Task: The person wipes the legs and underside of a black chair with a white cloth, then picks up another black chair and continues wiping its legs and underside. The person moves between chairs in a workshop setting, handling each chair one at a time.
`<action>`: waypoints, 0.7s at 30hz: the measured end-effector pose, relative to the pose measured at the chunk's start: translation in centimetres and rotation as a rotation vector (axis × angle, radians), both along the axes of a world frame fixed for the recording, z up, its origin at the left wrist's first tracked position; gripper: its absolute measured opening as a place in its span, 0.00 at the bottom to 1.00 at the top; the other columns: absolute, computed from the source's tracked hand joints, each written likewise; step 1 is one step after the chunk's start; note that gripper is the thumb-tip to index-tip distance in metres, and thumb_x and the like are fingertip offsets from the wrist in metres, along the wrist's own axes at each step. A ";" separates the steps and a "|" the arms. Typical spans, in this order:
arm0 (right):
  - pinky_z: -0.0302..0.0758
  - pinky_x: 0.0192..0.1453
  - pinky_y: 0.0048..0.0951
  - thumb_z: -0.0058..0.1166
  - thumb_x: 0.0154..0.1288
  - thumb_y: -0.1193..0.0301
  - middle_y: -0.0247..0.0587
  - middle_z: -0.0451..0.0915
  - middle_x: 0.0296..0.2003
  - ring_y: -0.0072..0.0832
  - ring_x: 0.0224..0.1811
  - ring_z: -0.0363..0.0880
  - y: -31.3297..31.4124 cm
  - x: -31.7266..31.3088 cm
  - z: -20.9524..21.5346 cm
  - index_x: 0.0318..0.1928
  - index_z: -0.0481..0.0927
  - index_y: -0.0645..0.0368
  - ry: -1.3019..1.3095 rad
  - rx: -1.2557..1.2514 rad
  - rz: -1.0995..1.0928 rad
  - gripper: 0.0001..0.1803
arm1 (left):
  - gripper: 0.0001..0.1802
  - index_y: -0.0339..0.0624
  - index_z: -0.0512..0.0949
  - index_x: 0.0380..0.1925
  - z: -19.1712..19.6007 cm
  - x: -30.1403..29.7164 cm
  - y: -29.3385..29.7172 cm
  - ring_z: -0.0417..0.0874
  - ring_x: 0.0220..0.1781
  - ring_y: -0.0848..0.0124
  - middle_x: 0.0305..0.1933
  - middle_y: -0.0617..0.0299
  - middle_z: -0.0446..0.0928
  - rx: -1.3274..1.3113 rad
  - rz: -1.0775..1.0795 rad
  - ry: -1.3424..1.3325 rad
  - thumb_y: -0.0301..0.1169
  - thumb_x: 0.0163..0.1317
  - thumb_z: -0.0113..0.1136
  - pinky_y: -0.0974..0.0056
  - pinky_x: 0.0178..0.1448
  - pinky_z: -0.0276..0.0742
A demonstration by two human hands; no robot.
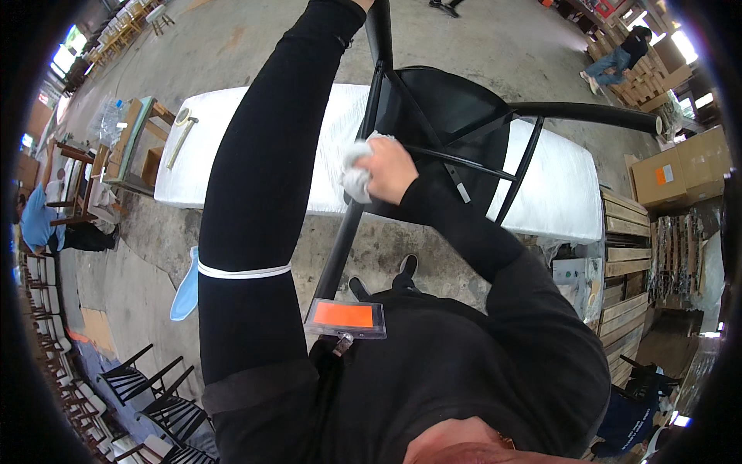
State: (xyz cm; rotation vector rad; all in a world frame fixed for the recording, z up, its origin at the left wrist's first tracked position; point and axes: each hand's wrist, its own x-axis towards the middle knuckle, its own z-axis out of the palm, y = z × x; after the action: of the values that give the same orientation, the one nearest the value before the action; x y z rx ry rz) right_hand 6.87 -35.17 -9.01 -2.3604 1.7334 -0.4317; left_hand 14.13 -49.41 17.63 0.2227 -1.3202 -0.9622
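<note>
A black chair (464, 100) lies upside down on a long bench covered in white wrap (564, 185), its legs and crossbars pointing up. My right hand (393, 170) is closed round a bunched white cloth (356, 174), pressed to the chair's long leg or post on the near left side. My left arm stretches far forward. Only a sliver of my left hand (362, 3) shows at the top edge, beside the top of a chair leg; its fingers are out of the frame. A small label strip (457, 184) is stuck to the chair's underside.
A hammer-like tool (182, 138) lies on the bench's left end. Wooden pallets (624, 263) and cardboard boxes (680, 174) stand at right. Dark chairs (158, 398) crowd the lower left. A blue mask (185, 290) hangs at my left arm. Two people work farther off, left and right.
</note>
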 end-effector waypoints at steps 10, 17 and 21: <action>0.61 0.74 0.41 0.56 0.59 0.57 0.47 0.79 0.53 0.40 0.62 0.74 2.0 3.3 -7.3 0.44 0.85 0.54 0.213 -0.076 0.396 0.19 | 0.20 0.40 0.75 0.18 0.1 0.3 -0.9 0.67 0.06 0.77 0.09 0.65 0.69 -0.046 -0.043 -0.017 0.34 0.71 0.56 0.70 0.11 0.62; 0.76 0.61 0.37 0.65 0.52 0.72 0.49 0.84 0.47 0.44 0.52 0.82 5.6 1.5 -9.7 0.48 0.84 0.60 -1.081 0.007 -0.315 0.20 | 0.20 0.41 0.74 0.18 0.0 0.3 -0.3 0.66 0.06 0.77 0.09 0.65 0.69 -0.024 -0.008 -0.034 0.34 0.72 0.55 0.70 0.11 0.60; 0.49 0.72 0.62 0.57 0.59 0.62 0.56 0.67 0.62 0.52 0.69 0.59 4.4 -5.1 -10.3 0.55 0.80 0.53 -0.053 -0.366 -0.594 0.22 | 0.20 0.41 0.74 0.19 -0.2 0.4 -0.2 0.66 0.07 0.78 0.10 0.65 0.69 -0.066 0.014 -0.028 0.34 0.72 0.54 0.70 0.12 0.62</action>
State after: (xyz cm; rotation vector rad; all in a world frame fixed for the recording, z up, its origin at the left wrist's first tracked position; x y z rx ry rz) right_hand 1.74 -30.77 -19.28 -1.9555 2.4938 -0.9572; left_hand 14.50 -49.57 17.47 0.1947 -1.3720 -0.9050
